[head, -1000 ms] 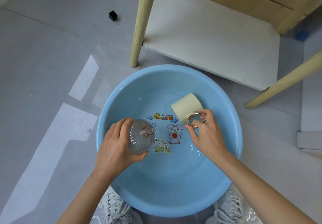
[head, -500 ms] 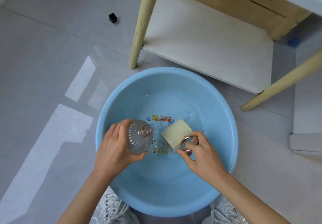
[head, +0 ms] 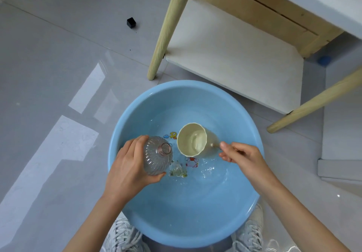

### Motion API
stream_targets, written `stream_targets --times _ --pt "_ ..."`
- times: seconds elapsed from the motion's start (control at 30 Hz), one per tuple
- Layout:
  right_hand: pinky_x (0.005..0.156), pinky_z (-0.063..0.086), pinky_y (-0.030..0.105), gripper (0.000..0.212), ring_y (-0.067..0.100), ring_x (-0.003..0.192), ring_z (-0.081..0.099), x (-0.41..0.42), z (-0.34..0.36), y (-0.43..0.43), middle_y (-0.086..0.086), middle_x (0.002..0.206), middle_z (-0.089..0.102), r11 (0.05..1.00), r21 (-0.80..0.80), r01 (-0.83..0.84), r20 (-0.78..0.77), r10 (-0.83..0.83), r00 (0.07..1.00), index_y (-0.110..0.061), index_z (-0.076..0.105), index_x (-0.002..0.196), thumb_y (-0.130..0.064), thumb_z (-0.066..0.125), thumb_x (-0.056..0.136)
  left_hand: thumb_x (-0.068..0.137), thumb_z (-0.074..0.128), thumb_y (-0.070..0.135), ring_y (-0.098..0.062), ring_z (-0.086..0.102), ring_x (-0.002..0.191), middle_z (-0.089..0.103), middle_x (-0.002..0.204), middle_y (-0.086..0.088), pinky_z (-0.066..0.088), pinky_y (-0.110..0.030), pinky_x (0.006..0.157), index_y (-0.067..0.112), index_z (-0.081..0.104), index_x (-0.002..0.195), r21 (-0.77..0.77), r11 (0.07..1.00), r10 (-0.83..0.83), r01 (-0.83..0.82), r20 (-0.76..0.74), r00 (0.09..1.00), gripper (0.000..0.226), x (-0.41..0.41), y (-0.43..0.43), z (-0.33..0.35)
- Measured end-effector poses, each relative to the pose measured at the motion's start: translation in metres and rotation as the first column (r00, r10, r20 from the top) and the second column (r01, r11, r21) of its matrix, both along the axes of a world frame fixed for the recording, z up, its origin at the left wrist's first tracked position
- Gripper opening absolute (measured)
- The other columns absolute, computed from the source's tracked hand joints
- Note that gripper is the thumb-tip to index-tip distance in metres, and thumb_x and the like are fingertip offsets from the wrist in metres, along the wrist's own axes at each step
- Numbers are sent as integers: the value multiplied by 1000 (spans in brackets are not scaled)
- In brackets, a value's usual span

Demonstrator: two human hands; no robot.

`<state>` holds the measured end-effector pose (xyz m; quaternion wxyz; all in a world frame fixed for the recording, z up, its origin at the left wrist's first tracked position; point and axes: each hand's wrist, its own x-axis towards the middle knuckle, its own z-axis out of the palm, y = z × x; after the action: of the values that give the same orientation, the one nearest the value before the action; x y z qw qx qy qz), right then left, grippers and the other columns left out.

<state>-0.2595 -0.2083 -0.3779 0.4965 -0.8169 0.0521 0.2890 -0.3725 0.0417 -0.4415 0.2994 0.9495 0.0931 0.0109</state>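
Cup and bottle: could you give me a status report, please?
Left hand grips bottle. Right hand holds cup by handle, tilted over basin. Nothing in the way.

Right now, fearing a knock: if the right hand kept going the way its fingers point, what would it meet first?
The cream cup that the right hand holds; pushed along, that cup might touch the glass bottle in the left hand, depth unclear.

There was one blue basin (head: 195,212), one ribbed glass bottle (head: 156,157), one cream cup (head: 193,140) and one small black cube (head: 131,22). Two hands showed, the left hand (head: 129,171) and the right hand (head: 244,159), along with two white sneakers (head: 121,234) and two slanted wooden legs (head: 168,28).
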Motion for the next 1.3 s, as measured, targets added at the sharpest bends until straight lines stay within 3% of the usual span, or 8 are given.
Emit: stream_targets --times 0.07,0.17,0.4,0.6,0.83,1.0,1.17,1.3 --pt "92 52 42 68 19 83 67 5 9 1 3 68 60 992 123 33 -45 -27 999 -1 61 62 -68 76 60 41 91 42 -21 46 102 61 112 -6 36 -26 84 7 46 121 -10 1000 4 -4 12 1000 98 0 0 0" --pt "83 54 29 87 21 85 69 10 23 3 15 82 62 963 261 71 -89 -49 995 11 55 67 -70 80 48 41 91 41 -19 46 102 61 111 -6 36 -23 84 6 47 120 -27 1000 12 -12 28 1000 97 0 0 1" --pt "88 52 28 55 25 92 67 13 48 21 5 77 64 944 330 -29 -61 52 997 -17 53 52 -65 77 60 41 91 42 -16 46 103 62 111 -5 35 -22 83 7 47 121 -80 995 61 -56 55 997 97 -1 -1 6" --pt "101 47 44 44 27 96 67 7 53 39 34 94 56 974 194 -114 54 105 993 -30 70 59 -74 72 58 40 92 44 -16 45 104 61 113 -5 35 -20 84 8 46 121 -130 989 80 -72 61 995 99 -1 1 8" --pt "85 51 38 39 39 95 59 4 58 48 6 103 67 973 132 -191 182 166 969 -33 68 56 -72 70 62 51 66 64 -15 47 105 61 115 -3 35 -19 85 11 43 123 -161 983 100 -89 59 993 92 -2 2 8" --pt "69 44 12 28 18 84 61 4 64 51 15 106 63 960 115 -257 234 225 946 -39 69 56 -25 62 80 51 67 63 -14 47 104 61 114 -3 35 -19 83 11 44 123 -156 984 99 -88 64 993 92 -2 2 8" --pt "78 44 13 12 7 96 62 3 61 49 2 104 63 952 83 -294 311 256 915 -37 72 67 -45 68 75 45 85 53 -15 47 104 61 114 -4 35 -21 83 10 45 123 -138 987 92 -83 63 994 98 -3 2 7" --pt "85 48 22 39 18 97 65 2 57 48 -7 105 62 952 64 -299 370 255 893 -26 69 71 -65 65 75 45 86 52 -16 47 104 61 114 -5 35 -22 83 9 45 123 -135 987 94 -86 52 994 99 -3 2 6"
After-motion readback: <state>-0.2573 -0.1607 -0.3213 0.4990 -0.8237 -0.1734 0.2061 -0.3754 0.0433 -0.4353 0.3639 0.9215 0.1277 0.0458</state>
